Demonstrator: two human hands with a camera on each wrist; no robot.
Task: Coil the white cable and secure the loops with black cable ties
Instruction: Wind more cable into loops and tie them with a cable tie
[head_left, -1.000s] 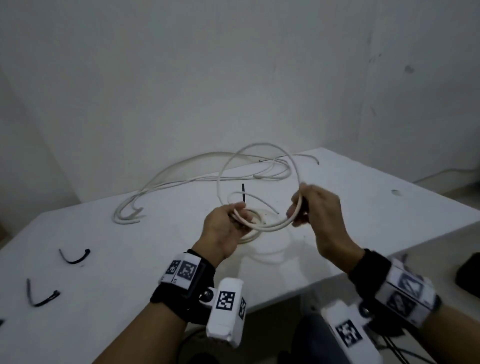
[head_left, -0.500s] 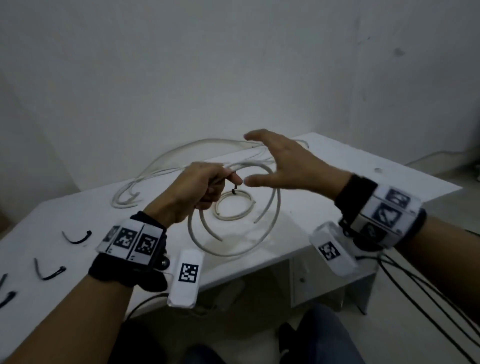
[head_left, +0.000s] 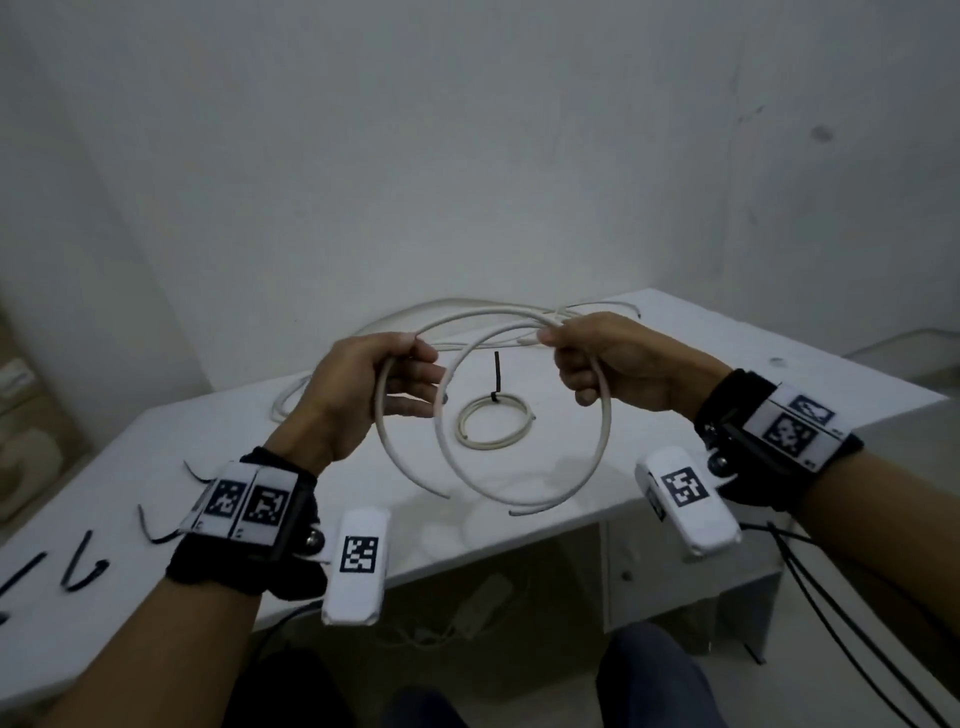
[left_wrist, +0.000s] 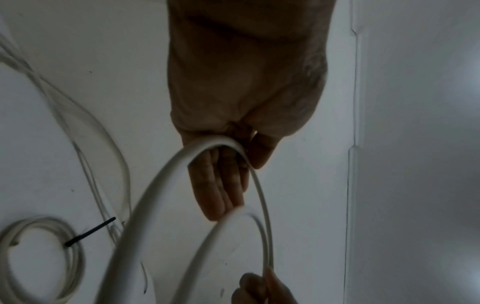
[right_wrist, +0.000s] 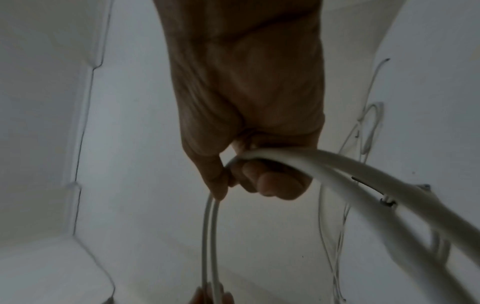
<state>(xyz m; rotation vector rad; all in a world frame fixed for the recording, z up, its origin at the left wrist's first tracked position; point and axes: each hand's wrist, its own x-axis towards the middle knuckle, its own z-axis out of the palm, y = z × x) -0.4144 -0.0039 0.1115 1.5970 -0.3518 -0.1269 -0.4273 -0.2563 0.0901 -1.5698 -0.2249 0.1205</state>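
A long white cable (head_left: 604, 441) hangs in two wide loops above the table between my hands, its cut ends dangling low. My left hand (head_left: 415, 376) holds the loops' left side under the thumb, with the fingers fairly straight (left_wrist: 221, 185). My right hand (head_left: 566, 364) has its fingers curled round the loops' top right (right_wrist: 249, 181). A small finished coil (head_left: 493, 427) lies on the table behind the loops, bound by a black cable tie (head_left: 497, 375) whose tail sticks up.
More loose white cables (head_left: 467, 306) lie at the back of the white table (head_left: 810, 387). Several spare black ties (head_left: 83, 566) lie at the table's left end. Walls close in behind, and the table's front edge runs under my wrists.
The tied small coil went from both hands down onto the table. My left hand lifted a fresh cable, and my right hand, open half a second ago, now grips it too.
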